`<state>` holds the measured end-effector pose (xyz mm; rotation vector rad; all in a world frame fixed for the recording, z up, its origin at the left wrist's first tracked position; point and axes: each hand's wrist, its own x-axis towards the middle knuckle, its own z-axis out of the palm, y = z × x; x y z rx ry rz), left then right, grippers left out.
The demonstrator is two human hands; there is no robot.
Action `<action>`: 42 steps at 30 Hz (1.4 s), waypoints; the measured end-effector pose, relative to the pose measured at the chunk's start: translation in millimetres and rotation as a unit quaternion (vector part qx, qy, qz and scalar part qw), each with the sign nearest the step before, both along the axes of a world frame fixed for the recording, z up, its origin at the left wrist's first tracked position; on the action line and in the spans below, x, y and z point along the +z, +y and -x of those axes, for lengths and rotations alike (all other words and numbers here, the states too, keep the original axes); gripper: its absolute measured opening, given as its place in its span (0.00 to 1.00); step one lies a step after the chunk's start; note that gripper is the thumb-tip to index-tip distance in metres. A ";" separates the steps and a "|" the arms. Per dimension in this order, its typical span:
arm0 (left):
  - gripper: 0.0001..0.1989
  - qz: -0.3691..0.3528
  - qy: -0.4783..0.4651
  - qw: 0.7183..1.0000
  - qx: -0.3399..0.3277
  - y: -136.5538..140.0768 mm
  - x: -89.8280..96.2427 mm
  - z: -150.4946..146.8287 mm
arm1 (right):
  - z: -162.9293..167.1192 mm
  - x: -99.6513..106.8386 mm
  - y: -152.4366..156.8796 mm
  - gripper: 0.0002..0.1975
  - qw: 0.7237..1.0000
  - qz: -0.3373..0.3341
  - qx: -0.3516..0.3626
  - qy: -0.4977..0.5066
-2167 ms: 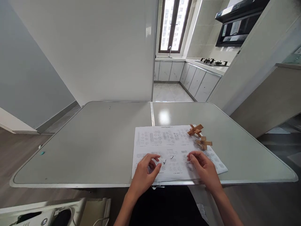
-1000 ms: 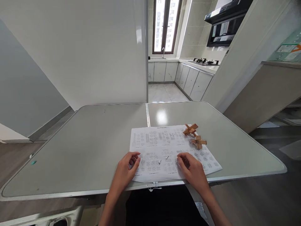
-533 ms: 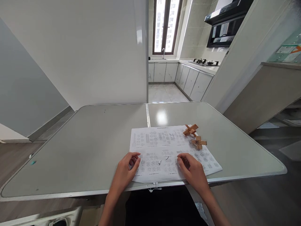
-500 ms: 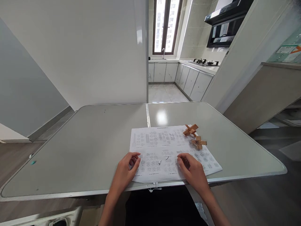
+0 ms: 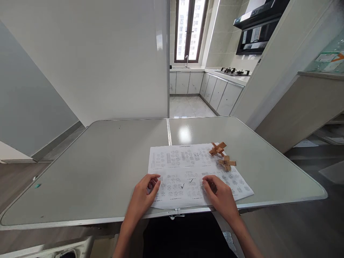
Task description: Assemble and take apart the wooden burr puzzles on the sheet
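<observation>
A white printed sheet (image 5: 177, 172) with rows of small diagrams lies at the table's near edge. On its left border rests my left hand (image 5: 146, 190), loosely curled, thumb and forefinger apart, holding nothing. Over the right half of the sheet is my right hand (image 5: 219, 191), curled the same way with a gap between thumb and forefinger. Beyond it, two wooden interlocking puzzles sit on the sheet's right side: the farther puzzle (image 5: 218, 148) is tilted, and the nearer puzzle (image 5: 227, 163) bears a dark letter-like mark. Neither hand touches them.
The pale folding table (image 5: 107, 172) has a metal rim and a centre seam. A small green scrap (image 5: 37, 185) lies near its left edge. A white wall panel (image 5: 120, 71) stands behind, beside a kitchen with a gas hob (image 5: 235, 71). Plastic bottles (image 5: 329, 59) stand at the right.
</observation>
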<state>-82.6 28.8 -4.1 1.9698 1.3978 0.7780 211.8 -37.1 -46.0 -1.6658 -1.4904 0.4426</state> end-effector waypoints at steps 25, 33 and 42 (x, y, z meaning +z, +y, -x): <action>0.17 0.000 -0.002 1.000 -0.005 -0.2 3.3 -0.8 | -0.6 -0.7 0.2 0.17 1.000 0.008 0.003 0.000; 0.15 -0.002 -0.002 1.000 0.000 0.5 0.8 -0.2 | -0.7 -1.9 0.8 0.16 1.000 0.007 0.001 0.003; 0.16 -0.005 -0.002 1.000 -0.001 -0.3 3.0 -1.2 | 0.6 1.1 0.0 0.15 1.000 0.007 0.001 0.007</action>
